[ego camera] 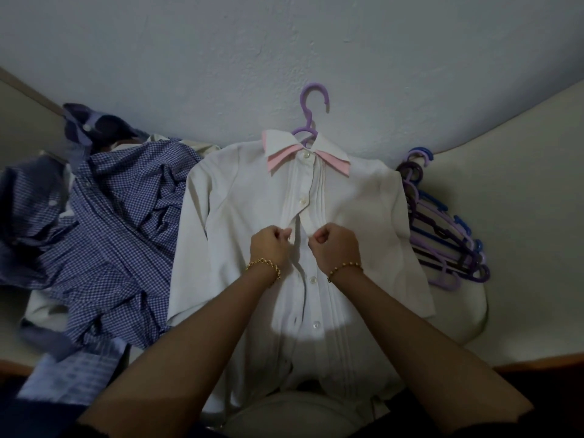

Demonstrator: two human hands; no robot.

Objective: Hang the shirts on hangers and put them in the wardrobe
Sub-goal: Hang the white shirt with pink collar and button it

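Head view: cannot make out the hem of the one white shirt (246, 197), lost behind both forearms. Lies flat on a pale surface (521, 191), threaded on one lilac hanger (313, 101) showing only hook and neck. Pinches the open placket at mid-chest with the left hand (270, 245) and the right hand (335, 246), one edge each, fingers curled tight. Cannot count the crumpled checked blue shirts (120, 222) at left, nor the tangled purple and blue spare hangers (442, 235) at right.
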